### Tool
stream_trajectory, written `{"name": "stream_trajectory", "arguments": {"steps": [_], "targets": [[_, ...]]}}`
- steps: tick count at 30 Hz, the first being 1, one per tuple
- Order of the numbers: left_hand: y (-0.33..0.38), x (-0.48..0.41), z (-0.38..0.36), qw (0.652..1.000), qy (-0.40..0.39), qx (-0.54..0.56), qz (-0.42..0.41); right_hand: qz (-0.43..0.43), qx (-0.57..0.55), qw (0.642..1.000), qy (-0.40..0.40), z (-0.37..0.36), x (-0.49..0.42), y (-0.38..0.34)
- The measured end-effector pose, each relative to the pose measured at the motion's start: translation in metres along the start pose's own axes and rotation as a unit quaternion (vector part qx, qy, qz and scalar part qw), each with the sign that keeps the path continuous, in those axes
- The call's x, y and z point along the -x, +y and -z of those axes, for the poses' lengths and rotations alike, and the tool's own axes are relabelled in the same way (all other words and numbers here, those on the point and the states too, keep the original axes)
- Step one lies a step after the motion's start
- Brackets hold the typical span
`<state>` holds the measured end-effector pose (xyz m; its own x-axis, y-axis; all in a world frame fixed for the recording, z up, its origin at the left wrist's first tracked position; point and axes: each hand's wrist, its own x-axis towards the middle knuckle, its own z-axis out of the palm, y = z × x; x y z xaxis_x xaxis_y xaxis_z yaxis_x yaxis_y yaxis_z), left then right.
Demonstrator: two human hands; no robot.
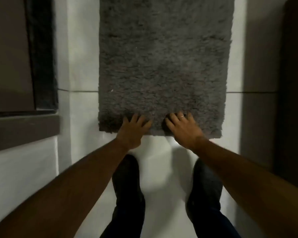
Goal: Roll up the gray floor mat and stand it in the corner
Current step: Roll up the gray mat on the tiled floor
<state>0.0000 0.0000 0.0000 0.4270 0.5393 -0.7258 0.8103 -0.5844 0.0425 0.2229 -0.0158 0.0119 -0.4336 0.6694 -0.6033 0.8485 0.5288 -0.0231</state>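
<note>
A shaggy gray floor mat [163, 62] lies flat on the white tiled floor, running away from me up the middle of the view. My left hand [133, 128] rests on its near edge, fingers spread over the pile. My right hand [182, 127], with a ring on one finger, rests on the same edge a little to the right, fingers spread too. Both palms lie over the edge and the thumbs are hidden; I cannot tell whether they curl under the mat. The near edge lies flat.
My two legs [129, 194] in dark trousers stand just behind the mat's near edge. A dark brown panel with a black frame [41, 54] lines the left side. A dark wall or door [291, 83] lines the right. White floor strips [81, 66] flank the mat.
</note>
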Motion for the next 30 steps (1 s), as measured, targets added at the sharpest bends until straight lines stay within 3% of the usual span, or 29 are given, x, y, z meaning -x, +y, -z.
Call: {"name": "stream_trajectory", "arguments": {"steps": [8, 13, 17, 21, 26, 30], "targets": [[0.006, -0.03, -0.036, 0.992, 0.07, -0.107, 0.021, 0.004, 0.054, 0.998, 0.007, -0.038, -0.009, 0.003], [-0.007, -0.045, -0.004, 0.992, 0.081, 0.068, 0.071, 0.018, 0.01, 0.999, 0.041, -0.027, -0.006, 0.012], [-0.027, -0.053, 0.018, 0.965, 0.147, 0.188, 0.107, -0.062, -0.06, 0.99, 0.109, -0.008, -0.017, 0.032], [-0.042, -0.055, 0.027, 0.958, 0.262, 0.027, 0.115, -0.099, -0.049, 0.99, 0.09, 0.003, -0.031, 0.049], [-0.051, -0.051, 0.012, 0.965, 0.257, 0.018, 0.053, -0.093, -0.065, 0.99, 0.079, -0.002, -0.036, 0.047], [-0.054, -0.044, 0.003, 0.983, 0.182, -0.003, 0.034, -0.089, -0.045, 0.992, 0.075, -0.009, -0.03, 0.042]]}}
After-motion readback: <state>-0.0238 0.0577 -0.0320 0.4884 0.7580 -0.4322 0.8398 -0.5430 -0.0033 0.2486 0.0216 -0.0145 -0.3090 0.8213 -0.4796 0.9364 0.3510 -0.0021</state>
